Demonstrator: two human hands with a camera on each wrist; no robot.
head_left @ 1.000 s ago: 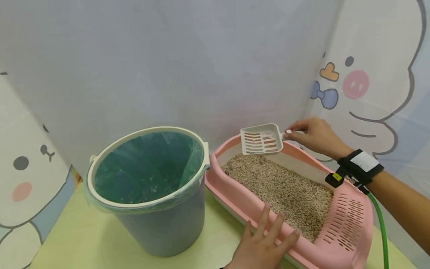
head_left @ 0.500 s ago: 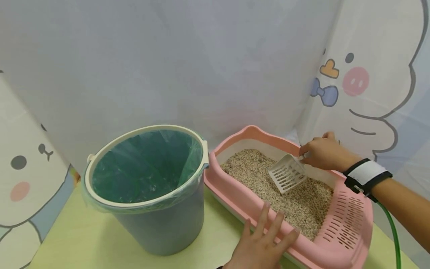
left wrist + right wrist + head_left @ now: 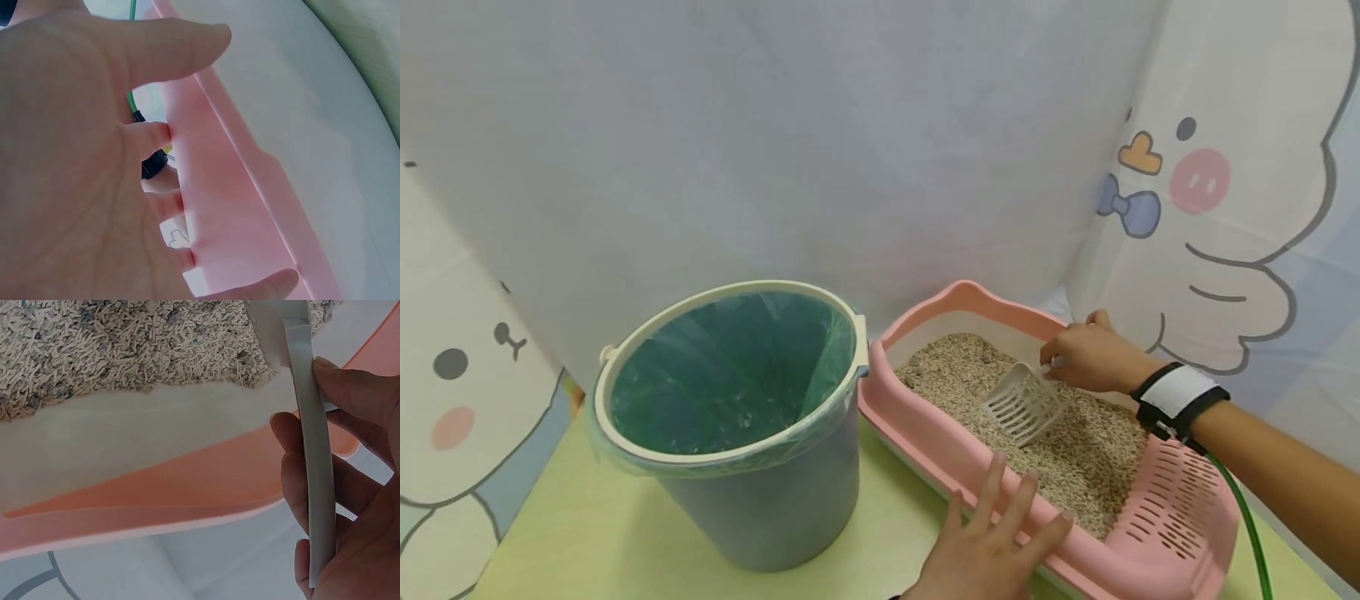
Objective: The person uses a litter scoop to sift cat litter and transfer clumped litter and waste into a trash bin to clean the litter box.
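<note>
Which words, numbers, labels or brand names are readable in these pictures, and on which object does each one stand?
None: no view shows a readable word, number or brand.
The white patch on the black wrist strap is blank.
The wall panels carry only cartoon drawings.
The bucket, litter tray and scoop show no print.

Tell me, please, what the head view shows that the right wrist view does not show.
Only the head view shows the bucket with its green liner, the left hand resting flat on the litter box's near rim, and the scoop's slotted blade in the litter. Only the right wrist view shows the fingers curled round the scoop handle from close up. Both show the right hand, the litter and the pink litter box.
</note>
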